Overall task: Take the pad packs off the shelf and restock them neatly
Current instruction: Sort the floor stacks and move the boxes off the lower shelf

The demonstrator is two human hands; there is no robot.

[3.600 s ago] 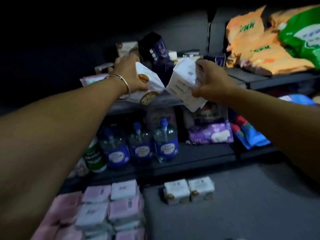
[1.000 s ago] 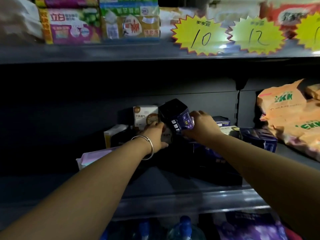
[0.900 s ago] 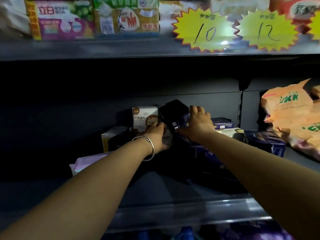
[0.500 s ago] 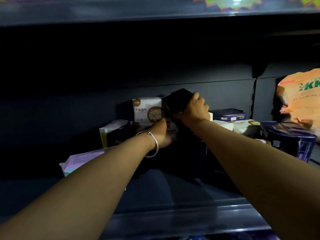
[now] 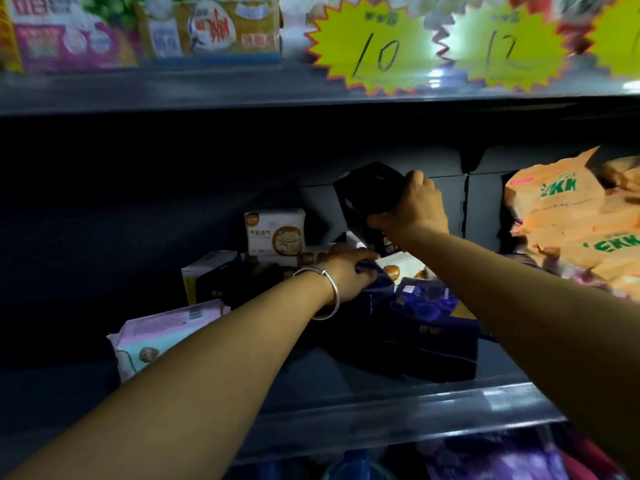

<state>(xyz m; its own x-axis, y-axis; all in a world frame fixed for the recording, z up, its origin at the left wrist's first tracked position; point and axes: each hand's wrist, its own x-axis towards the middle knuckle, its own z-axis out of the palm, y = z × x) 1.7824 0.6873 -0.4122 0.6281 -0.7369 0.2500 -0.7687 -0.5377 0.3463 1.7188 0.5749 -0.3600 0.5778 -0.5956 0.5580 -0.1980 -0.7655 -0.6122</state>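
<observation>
On the dim middle shelf (image 5: 408, 407), deep among soft plastic-wrapped pad packs. Right hand (image 5: 414, 209) curled round the top and side of a dark pack (image 5: 367, 192), boxy and glossy, held tilted above the heap near the grey metal back wall. Left hand (image 5: 348, 273), with a thin metal bangle (image 5: 327, 294) at the wrist, reaching lower, fingers closed on the crinkled corner of a dark blue pack (image 5: 377, 284); fingertips partly lost in shadow. Just right of it, a larger dark blue pack (image 5: 433, 320) lying at the shelf front, print blurred. Behind, an upright white pack (image 5: 275, 232) with a round brown cartoon emblem; another white pack (image 5: 398, 270) partly buried under the right forearm. Further left, a white-and-dark box-shaped pack (image 5: 207, 277), then a pink pack (image 5: 166, 332), half covered by the left forearm. Orange bags (image 5: 568, 216), crumpled and cut off at the right edge. Above, yellow starburst price tags (image 5: 372, 46) reading 10 and 12, blurred packaging beside them.
</observation>
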